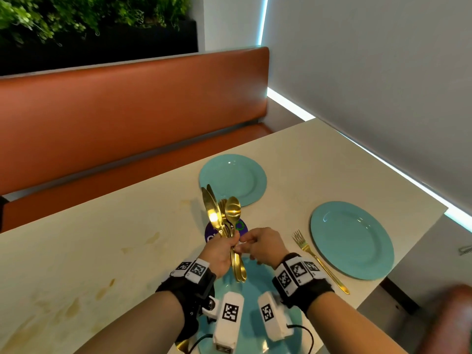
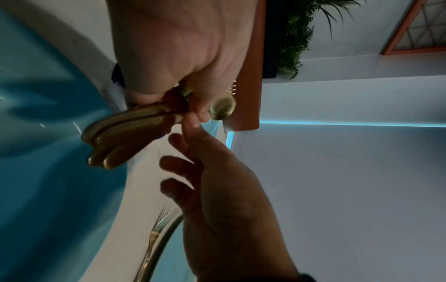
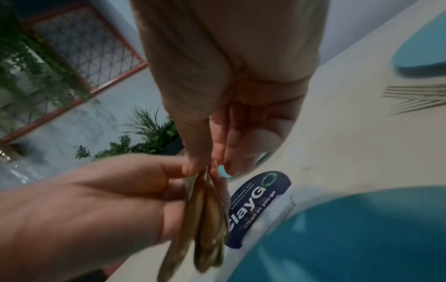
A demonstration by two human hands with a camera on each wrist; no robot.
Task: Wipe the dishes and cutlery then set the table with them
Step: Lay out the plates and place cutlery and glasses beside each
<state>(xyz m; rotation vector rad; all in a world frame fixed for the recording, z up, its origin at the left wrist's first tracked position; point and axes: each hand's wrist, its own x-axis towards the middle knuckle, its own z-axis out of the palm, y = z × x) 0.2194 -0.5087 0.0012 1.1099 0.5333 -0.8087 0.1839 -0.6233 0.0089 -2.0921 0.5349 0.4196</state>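
My left hand grips a bundle of gold cutlery upright over the near teal plate: knives, a fork and a spoon, handles hanging below the fist. My right hand reaches in from the right, and its thumb and forefinger pinch the cutlery just beside the left fingers. A second teal plate lies to the right, with a gold fork on the table along its left rim. A third teal plate lies at the far side.
A round purple sticker reading "ClayGo" is on the cream table behind the hands. An orange bench runs along the far edge. A grey wall with a light strip borders the right side.
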